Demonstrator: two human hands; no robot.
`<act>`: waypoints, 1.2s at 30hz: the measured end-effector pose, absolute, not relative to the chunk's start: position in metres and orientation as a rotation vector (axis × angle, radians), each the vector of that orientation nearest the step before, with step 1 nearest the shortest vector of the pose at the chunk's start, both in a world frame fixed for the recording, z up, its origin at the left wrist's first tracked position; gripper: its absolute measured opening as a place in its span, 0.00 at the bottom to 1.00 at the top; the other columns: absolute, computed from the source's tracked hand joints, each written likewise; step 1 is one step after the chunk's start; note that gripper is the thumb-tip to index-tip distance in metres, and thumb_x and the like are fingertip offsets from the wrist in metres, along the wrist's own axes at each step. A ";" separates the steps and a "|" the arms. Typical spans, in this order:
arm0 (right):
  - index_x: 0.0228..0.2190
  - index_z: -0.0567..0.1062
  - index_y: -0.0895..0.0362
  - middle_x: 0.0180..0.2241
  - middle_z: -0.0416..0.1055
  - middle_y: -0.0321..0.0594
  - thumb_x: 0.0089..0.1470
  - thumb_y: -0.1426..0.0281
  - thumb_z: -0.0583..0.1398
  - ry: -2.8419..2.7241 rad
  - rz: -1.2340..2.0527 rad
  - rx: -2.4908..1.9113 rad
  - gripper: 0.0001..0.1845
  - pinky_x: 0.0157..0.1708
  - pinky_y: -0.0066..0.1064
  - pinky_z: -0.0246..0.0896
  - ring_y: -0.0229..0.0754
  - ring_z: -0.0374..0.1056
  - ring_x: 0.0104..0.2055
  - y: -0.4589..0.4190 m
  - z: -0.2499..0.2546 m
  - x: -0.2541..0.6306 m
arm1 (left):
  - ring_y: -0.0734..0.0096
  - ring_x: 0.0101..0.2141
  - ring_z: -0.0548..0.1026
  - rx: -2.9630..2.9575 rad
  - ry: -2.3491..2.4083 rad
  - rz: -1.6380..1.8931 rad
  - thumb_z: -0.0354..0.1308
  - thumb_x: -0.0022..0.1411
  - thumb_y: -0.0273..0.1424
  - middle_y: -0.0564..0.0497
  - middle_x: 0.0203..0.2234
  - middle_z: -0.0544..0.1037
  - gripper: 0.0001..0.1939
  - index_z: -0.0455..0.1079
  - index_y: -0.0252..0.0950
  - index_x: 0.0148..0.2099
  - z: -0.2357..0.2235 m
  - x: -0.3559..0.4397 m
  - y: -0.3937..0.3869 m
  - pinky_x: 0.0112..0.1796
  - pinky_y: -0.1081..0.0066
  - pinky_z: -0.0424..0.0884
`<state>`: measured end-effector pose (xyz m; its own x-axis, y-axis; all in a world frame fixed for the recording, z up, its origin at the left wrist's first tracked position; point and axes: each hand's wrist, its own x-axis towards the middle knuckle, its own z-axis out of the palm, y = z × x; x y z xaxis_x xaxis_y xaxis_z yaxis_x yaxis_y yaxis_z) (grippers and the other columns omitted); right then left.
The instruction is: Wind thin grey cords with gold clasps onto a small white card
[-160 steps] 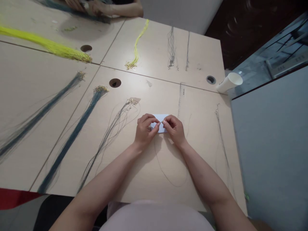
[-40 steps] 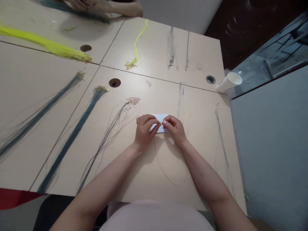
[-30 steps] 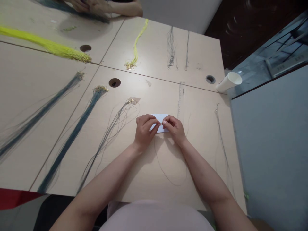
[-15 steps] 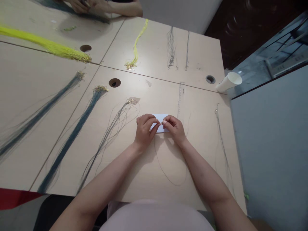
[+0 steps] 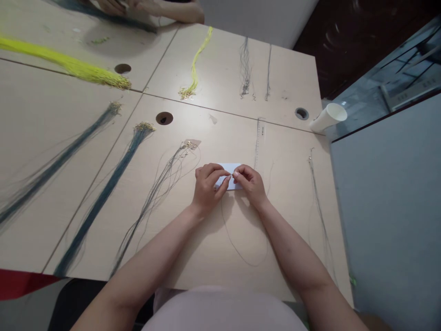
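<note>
Over a small white card [image 5: 230, 185] on the table, my left hand [image 5: 208, 187] and my right hand [image 5: 251, 185] meet fingertip to fingertip. Both pinch, closed on a tiny piece, seemingly a fish hook with its line; the fingertips hide most of it. A thin fishing line [image 5: 237, 252] loops down from the hands onto the tabletop. To the left lies a loose bundle of hooked lines [image 5: 151, 198], its golden hooks [image 5: 189, 145] resting on a small brownish piece.
Dark green line bundles [image 5: 110, 186] and a yellow bundle [image 5: 72, 65] lie leftward. A ruler [image 5: 259, 142] is beyond my right hand. Rightward are a few hooked lines [image 5: 317, 193], a white cup [image 5: 329, 117] and a table hole [image 5: 302, 114]. Another person's hands [image 5: 138, 6] work across the table.
My left thumb and fingertips have shifted slightly at the pinch, the thumb now a little apart from the index finger. The other person's hands have moved a bit.
</note>
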<state>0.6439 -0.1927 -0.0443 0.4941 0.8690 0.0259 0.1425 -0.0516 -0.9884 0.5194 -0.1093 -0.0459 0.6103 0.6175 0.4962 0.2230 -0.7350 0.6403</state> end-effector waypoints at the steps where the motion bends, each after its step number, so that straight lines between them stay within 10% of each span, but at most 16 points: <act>1: 0.24 0.67 0.56 0.22 0.63 0.33 0.51 0.66 0.56 -0.914 0.751 -1.526 0.08 0.28 0.27 0.56 0.34 0.60 0.25 -0.193 -0.044 0.644 | 0.72 0.35 0.70 2.307 0.658 0.992 0.55 0.58 0.31 0.51 0.32 0.72 0.04 0.69 0.38 0.36 -0.046 0.519 -0.109 0.40 0.65 0.59; 36: 0.25 0.68 0.57 0.24 0.62 0.35 0.53 0.66 0.55 -1.023 0.631 -1.564 0.09 0.28 0.28 0.54 0.35 0.59 0.27 -0.192 -0.046 0.643 | 0.72 0.35 0.70 2.192 0.722 0.950 0.54 0.58 0.31 0.51 0.31 0.72 0.04 0.69 0.36 0.33 -0.045 0.521 -0.109 0.38 0.66 0.61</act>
